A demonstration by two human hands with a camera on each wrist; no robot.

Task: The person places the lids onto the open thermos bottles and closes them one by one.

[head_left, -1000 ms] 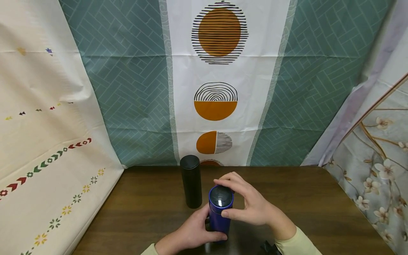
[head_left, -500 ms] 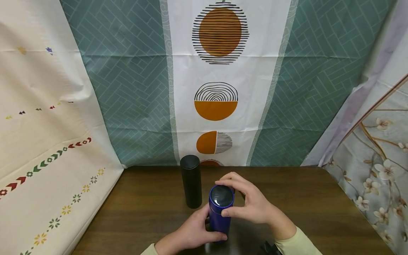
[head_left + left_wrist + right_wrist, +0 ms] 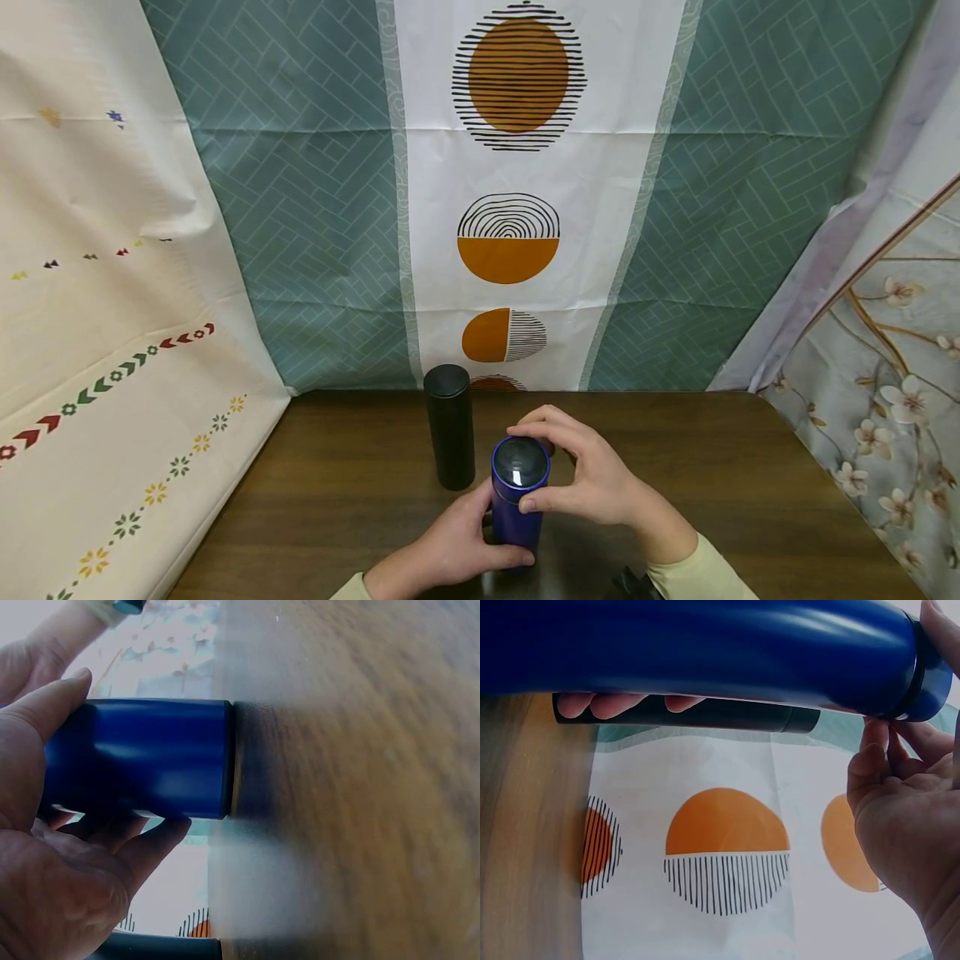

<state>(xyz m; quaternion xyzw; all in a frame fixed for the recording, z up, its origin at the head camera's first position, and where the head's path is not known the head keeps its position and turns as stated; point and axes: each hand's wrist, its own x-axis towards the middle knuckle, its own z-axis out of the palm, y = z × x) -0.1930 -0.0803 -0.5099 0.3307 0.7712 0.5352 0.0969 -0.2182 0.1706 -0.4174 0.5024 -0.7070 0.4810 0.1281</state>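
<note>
A blue thermos bottle (image 3: 517, 529) with a glossy dark-topped lid (image 3: 521, 462) stands upright near the front of the wooden table. My left hand (image 3: 457, 542) grips its body from the left, thumb on the near side. In the left wrist view the base of the thermos bottle (image 3: 142, 757) is down at the tabletop. From the right, my right hand (image 3: 592, 475) holds the lid, with fingers at the far side and thumb at the near side. The right wrist view shows a dark seam just below the lid (image 3: 934, 690). The bottle's far side is hidden.
Behind and left of the blue thermos bottle stands a slim black bottle (image 3: 452, 437), close to my left fingers. Patterned cloths (image 3: 322, 208) hang at the back and both sides of the table (image 3: 315, 500). A small dark object (image 3: 633, 583) is by my right wrist.
My right fingertips have shifted very slightly to the right at the lid. The left hand, the blue thermos bottle and the black bottle look the same.
</note>
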